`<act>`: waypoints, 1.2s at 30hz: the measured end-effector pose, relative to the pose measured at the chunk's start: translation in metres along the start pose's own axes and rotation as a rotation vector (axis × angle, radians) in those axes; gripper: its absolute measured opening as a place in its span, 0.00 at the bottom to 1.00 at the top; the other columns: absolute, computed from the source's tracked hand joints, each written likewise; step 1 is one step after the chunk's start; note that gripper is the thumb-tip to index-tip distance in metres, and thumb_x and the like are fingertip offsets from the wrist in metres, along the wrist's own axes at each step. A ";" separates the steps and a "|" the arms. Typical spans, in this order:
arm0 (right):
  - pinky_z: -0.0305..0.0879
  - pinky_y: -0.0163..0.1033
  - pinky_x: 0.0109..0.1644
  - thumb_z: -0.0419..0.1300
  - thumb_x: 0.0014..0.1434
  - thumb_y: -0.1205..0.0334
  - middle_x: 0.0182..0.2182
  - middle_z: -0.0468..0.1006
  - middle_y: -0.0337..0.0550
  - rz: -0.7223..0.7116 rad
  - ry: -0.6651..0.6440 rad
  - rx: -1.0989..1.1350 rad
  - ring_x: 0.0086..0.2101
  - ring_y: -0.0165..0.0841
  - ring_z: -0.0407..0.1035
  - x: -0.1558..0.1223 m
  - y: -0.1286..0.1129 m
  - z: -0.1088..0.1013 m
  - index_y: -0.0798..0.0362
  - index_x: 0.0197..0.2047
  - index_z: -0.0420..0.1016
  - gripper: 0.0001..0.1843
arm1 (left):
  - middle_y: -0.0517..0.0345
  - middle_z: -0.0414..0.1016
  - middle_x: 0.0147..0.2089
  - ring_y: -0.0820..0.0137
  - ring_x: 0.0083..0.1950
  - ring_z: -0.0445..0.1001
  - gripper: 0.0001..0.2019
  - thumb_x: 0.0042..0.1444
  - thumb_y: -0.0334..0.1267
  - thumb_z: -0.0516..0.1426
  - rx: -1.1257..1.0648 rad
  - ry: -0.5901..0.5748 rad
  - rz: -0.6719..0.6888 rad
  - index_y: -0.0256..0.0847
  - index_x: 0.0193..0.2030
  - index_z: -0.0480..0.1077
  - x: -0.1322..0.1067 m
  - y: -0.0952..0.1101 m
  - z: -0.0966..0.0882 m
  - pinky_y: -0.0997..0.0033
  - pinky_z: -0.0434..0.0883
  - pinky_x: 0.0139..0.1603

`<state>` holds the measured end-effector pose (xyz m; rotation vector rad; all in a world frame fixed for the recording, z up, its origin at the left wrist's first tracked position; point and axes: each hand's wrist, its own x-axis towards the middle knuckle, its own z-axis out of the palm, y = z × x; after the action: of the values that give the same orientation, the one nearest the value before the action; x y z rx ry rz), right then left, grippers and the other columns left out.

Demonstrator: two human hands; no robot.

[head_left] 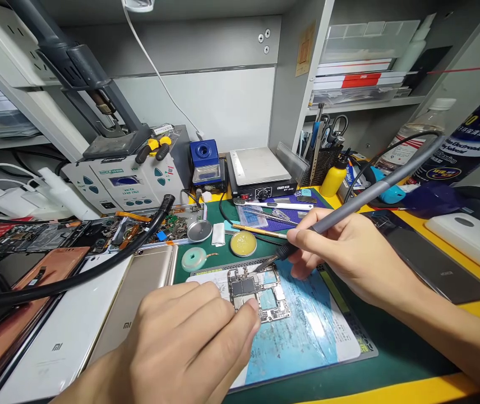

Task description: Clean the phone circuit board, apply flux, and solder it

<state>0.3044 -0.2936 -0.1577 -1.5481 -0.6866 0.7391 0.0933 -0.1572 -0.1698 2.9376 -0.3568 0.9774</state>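
Your right hand [341, 247] grips an iron [366, 199], its tip at the board [246, 287].
Your left hand [195, 331] curls at the board's near-left edge, apparently steadying it; whether it pinches anything cannot be told. The board lies on a pad [294, 342] on the tabletop [433, 390]; beyond, an open tin [243, 256] holds yellow paste [243, 243], a cup [331, 152] scissors [339, 128].

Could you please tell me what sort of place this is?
It looks like a phone repair workplace: the right hand holds what seems to be a soldering iron close to a bare circuit board, and several phones lie to the left.
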 end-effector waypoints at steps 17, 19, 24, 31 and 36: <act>0.76 0.33 0.23 0.76 0.53 0.58 0.21 0.79 0.38 0.017 0.014 0.038 0.20 0.35 0.78 0.001 0.001 -0.001 0.53 0.27 0.73 0.16 | 0.60 0.79 0.27 0.70 0.27 0.73 0.06 0.62 0.25 0.62 0.003 0.049 -0.013 0.35 0.45 0.77 0.000 -0.001 0.002 0.66 0.69 0.29; 0.76 0.33 0.22 0.75 0.53 0.59 0.21 0.78 0.37 0.030 0.019 0.056 0.19 0.35 0.78 0.001 0.000 -0.001 0.53 0.27 0.73 0.16 | 0.60 0.77 0.26 0.71 0.27 0.72 0.05 0.63 0.26 0.61 -0.011 0.091 -0.095 0.35 0.43 0.78 0.001 -0.003 0.003 0.66 0.66 0.28; 0.77 0.36 0.22 0.75 0.53 0.61 0.20 0.77 0.37 0.057 0.037 0.090 0.19 0.37 0.78 0.002 -0.001 0.000 0.54 0.27 0.73 0.15 | 0.58 0.76 0.29 0.73 0.30 0.70 0.06 0.63 0.24 0.60 -0.153 0.182 -0.293 0.35 0.40 0.79 0.000 -0.011 0.012 0.68 0.69 0.34; 0.77 0.35 0.22 0.74 0.53 0.62 0.21 0.77 0.38 0.063 0.036 0.083 0.19 0.37 0.78 0.003 -0.002 0.001 0.54 0.26 0.72 0.14 | 0.57 0.73 0.31 0.72 0.32 0.67 0.07 0.64 0.23 0.58 -0.228 0.065 -0.297 0.33 0.39 0.77 0.004 -0.016 0.013 0.68 0.66 0.35; 0.77 0.35 0.22 0.74 0.52 0.62 0.20 0.78 0.38 0.049 0.032 0.077 0.19 0.37 0.78 0.003 -0.001 0.000 0.54 0.26 0.73 0.13 | 0.57 0.72 0.31 0.72 0.33 0.67 0.07 0.66 0.24 0.56 -0.219 0.030 -0.312 0.33 0.39 0.76 0.006 -0.016 0.013 0.69 0.65 0.36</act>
<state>0.3065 -0.2909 -0.1568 -1.5074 -0.5918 0.7667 0.1093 -0.1437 -0.1753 2.6696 -0.0005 0.8760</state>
